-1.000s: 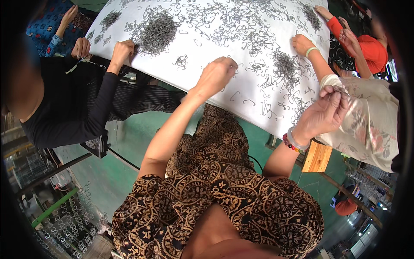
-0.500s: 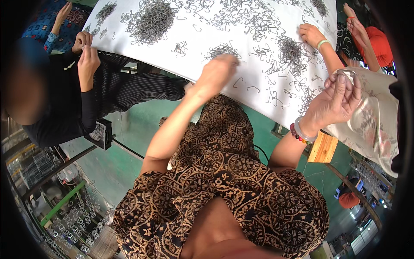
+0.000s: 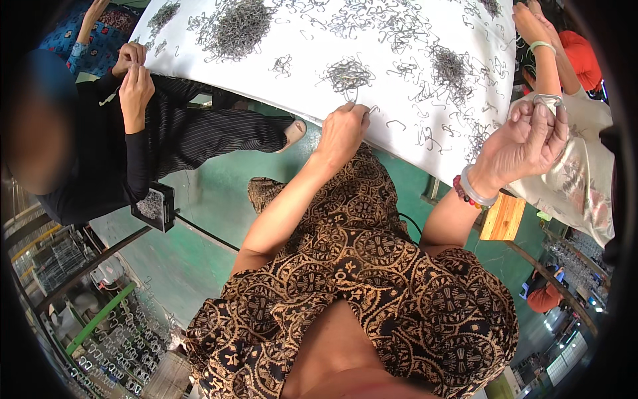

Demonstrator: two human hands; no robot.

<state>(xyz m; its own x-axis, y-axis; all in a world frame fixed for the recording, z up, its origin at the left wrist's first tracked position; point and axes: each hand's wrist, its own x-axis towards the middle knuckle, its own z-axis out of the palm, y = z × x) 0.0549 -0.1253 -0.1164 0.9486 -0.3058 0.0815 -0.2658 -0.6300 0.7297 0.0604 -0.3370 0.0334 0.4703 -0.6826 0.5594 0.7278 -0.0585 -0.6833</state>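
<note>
Black-and-tan patterned cloth garment (image 3: pixel 372 266): nearest, lower ctr., w/ green floor (image 3: pixel 206 193) either side. Light-brown wooden block (image 3: pixel 502 218): low, nr R forearm. R wrist bears red-beaded bracelet (image 3: pixel 459 189) & smooth pale bangle (image 3: pixel 477 187), side by side.

R hand (image 3: pixel 522 146): raised, palm up, off R edge of worktop in view; thumb & fingers pinch bent silver-grey metal piece (image 3: pixel 547 97), which projects above fingertips. L hand (image 3: pixel 342 133): at near edge of white-covered worktop (image 3: pixel 292 96), back of hand up, fingers curled w/ tips drawn together; cannot tell if a hook is btwn them. Thin grey metal wire hooks (image 3: pixel 397 124) lie loose just R of these fingertips.

Oval pile of grey hooks (image 3: pixel 349 74): on worktop, just beyond L hand. Small cluster of grey hooks (image 3: pixel 282 65): to its L. Dense dark-grey hook pile (image 3: pixel 449 66): to its R, w/ strays around. Large round hook heap (image 3: pixel 239 30): farther, upper L; more hooks scattered across far ctr.

Co-workers: at L, black sleeve (image 3: pixel 136 166) & paired hands (image 3: pixel 136 83), fingertips together, contents unclear; at R, cream floral garment (image 3: pixel 578 183), partly behind R hand; farther, red-orange garment (image 3: pixel 579 60), upper R.
</note>
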